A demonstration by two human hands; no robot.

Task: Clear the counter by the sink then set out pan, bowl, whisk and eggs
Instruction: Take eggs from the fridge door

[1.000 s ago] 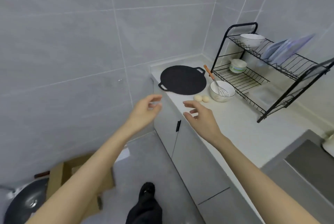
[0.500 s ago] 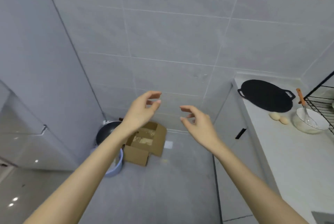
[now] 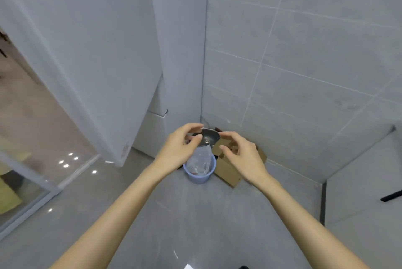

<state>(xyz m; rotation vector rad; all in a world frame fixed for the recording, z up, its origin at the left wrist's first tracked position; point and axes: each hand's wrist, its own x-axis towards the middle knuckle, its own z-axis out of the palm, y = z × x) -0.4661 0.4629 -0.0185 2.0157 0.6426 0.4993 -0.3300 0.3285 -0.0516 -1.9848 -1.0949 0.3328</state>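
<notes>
Head view, looking down into a tiled floor corner.

Hands: left hand (image 3: pixel 180 149) and right hand (image 3: pixel 241 155) are raised side by side with the fingers loosely curled. I judge that neither is holding anything. The left thumb and forefinger overlap the rim of a dark round pan (image 3: pixel 210 137) in the corner. I read that as line of sight, not contact, but cannot be sure.

Task items: the counter top, bowl, whisk and eggs are out of view. Only a cabinet front with a black handle (image 3: pixel 391 198) shows at the right edge. I cannot tell whether the dark round pan is the one to set out.

Corner layout: a blue bin (image 3: pixel 199 176) lined with a clear bag (image 3: pixel 200 160) stands in front of the pan. A cardboard box (image 3: pixel 228 171) is just beside the bin on its right.

Step, as I judge it: reaching toward the corner for the pan.

How to do it well:
- Bend lower before closing either hand, because the pan sits well below the hands.
- Come in over the bin, not through it, since the bag's loose top could snag.
- Take the rim at two opposite points, one per hand, and lift straight up.
- Keep the right wrist clear of the box flap.
- Confirm a firm hold before turning toward the cabinet side.
</notes>
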